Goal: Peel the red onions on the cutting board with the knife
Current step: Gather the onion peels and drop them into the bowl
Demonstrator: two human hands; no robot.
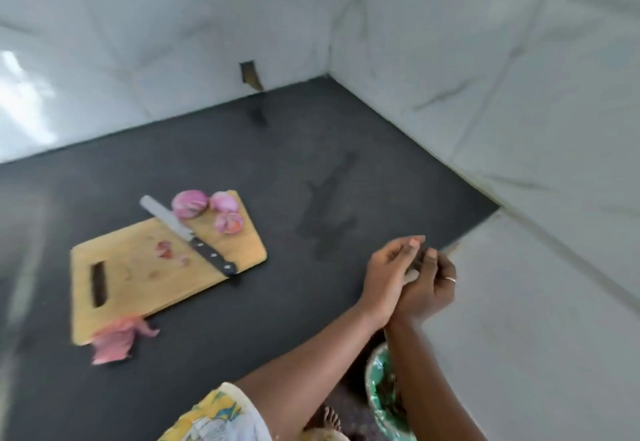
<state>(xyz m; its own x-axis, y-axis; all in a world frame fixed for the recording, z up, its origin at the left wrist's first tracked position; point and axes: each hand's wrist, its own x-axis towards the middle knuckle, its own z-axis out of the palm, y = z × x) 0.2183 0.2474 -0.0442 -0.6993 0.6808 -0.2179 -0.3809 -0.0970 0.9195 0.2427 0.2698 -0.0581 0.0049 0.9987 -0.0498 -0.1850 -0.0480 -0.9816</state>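
Three peeled red onions (189, 203) sit together at the far corner of the wooden cutting board (138, 278). The knife (188, 234) lies flat across the board with its black handle toward me, and no hand touches it. Small red peel scraps (166, 250) lie mid-board, and a pile of pink onion skin (114, 340) hangs over the board's near corner. Well to the right of the board, over the counter's edge, my left hand (389, 267) and my right hand (431, 288) press together palm to palm. I see nothing held between them.
The board lies on a dark counter (277, 319) set in a corner of white tiled walls. A wet patch (329, 208) darkens the counter beyond my hands. Below the counter edge stands a bin with a green liner (381, 392), next to a bare foot.
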